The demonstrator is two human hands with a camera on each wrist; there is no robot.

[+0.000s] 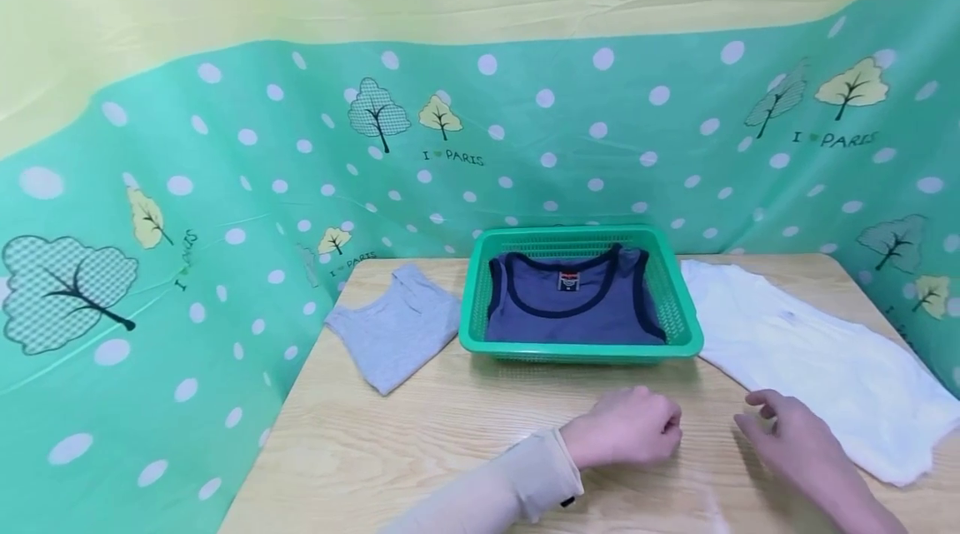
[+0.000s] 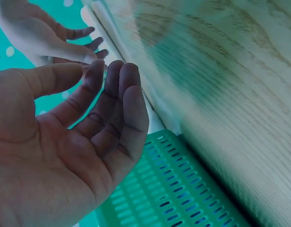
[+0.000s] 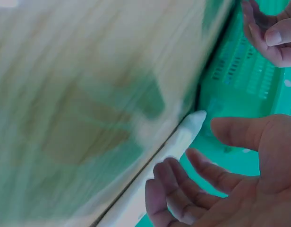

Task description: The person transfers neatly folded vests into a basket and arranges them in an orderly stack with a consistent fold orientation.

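My left hand [image 1: 626, 426], below a beige sleeve, hovers over the table in front of the green basket [image 1: 577, 349]. Its fingers are loosely bent and hold nothing, as the palm [image 2: 55, 156] in the left wrist view shows. To its right, my right hand [image 1: 798, 446] is beside the near edge of a white garment [image 1: 810, 342], thumb and fingers apart and nothing between them. The white garment lies spread flat on the right of the table. Inside the basket lies a folded navy tank top [image 1: 547, 326] with dark trim, neckline and label facing up.
A folded grey garment [image 1: 397, 326] lies left of the basket, close against its side. Beneath everything is a light wooden table [image 1: 337, 459]. A green and yellow curtain [image 1: 525, 134] with trees and dots hangs behind the table and along both sides.
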